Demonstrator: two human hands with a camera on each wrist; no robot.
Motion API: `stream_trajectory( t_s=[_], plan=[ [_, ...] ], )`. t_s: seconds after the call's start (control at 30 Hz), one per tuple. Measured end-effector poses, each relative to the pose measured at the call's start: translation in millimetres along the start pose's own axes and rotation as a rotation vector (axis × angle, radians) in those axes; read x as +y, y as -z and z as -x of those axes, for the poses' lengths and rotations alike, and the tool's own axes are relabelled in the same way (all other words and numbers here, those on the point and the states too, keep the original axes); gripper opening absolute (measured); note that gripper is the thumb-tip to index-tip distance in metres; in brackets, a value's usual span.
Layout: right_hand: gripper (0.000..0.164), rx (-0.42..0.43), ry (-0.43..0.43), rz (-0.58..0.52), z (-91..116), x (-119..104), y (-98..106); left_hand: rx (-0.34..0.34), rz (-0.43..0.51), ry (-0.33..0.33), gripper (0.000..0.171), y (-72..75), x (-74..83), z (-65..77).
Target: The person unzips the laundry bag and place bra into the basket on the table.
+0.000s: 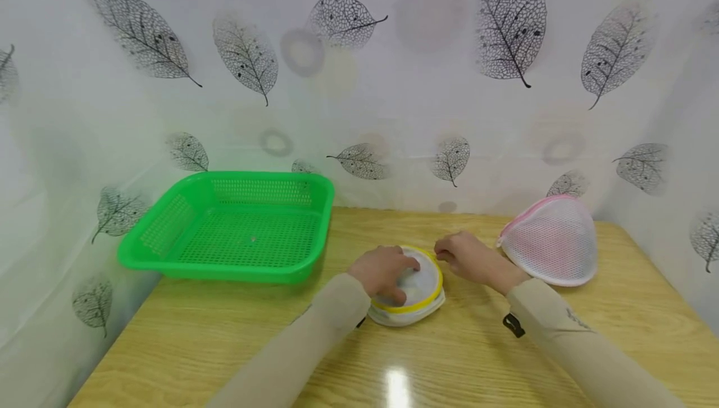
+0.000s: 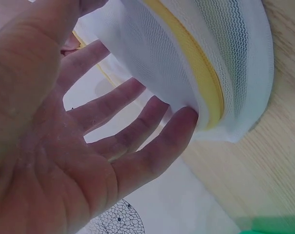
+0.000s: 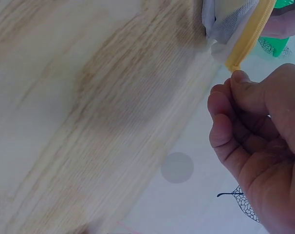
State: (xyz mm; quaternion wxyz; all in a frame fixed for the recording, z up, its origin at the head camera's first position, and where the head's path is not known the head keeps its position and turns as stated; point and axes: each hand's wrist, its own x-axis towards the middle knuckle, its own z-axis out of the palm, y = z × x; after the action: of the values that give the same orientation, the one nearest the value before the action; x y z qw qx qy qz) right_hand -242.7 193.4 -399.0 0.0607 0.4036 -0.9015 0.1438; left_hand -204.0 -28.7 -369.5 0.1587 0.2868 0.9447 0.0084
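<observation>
A white mesh laundry bag (image 1: 420, 283) with a yellow zipper (image 1: 405, 307) round its top lies on the wooden table, in front of the person. On its top rests the left hand (image 1: 384, 274), fingers spread and slightly bent. The left wrist view shows those fingertips (image 2: 184, 117) against the mesh just inside the yellow band. At the bag's right edge, the right hand (image 1: 469, 257) has its fingers curled in. In the right wrist view its thumb and forefinger pinch the zipper pull (image 3: 235, 69), mostly hidden by the fingertips, at the end of the yellow band.
At the back left stands a green plastic basket (image 1: 224, 274) with perforated sides. A second mesh laundry bag (image 1: 553, 242), white and pink with a pink zipper, lies at the back right beyond the right forearm. A leaf-patterned curtain (image 1: 393, 96) hangs behind the table (image 1: 449, 364).
</observation>
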Motion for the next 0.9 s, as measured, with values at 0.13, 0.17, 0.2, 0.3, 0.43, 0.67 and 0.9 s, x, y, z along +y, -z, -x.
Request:
stream_trajectory(
  t_s=[0.13,0.17,0.2,0.3,0.43,0.67,0.9],
  plan=[
    [0.014,0.011,0.0,0.003,0.5,-0.7,0.1,-0.007,-0.001,0.012,0.06,1.8,1.3,0.6],
    [0.013,0.017,0.003,0.007,0.7,-0.8,0.0,-0.006,-0.002,0.013,0.06,2.3,1.6,0.8],
    [0.013,0.022,0.006,0.009,1.0,-1.0,0.0,-0.006,-0.005,0.015,0.06,2.8,1.8,1.1],
    [0.013,0.03,0.007,0.009,1.6,-1.1,-0.5,-0.009,-0.015,0.018,0.06,3.3,2.4,1.1],
    [0.011,0.021,-0.016,0.01,3.6,-1.9,-1.2,-0.017,-0.018,0.024,0.061,3.4,2.9,0.6],
    [0.01,0.006,-0.031,0.005,5.4,-3.5,-1.4,-0.021,-0.022,0.029,0.061,1.5,2.6,-1.8],
    [0.012,0.007,-0.036,-0.011,6.8,-2.1,-3.3,-0.031,-0.031,0.028,0.061,0.9,2.9,-1.4]
  ],
)
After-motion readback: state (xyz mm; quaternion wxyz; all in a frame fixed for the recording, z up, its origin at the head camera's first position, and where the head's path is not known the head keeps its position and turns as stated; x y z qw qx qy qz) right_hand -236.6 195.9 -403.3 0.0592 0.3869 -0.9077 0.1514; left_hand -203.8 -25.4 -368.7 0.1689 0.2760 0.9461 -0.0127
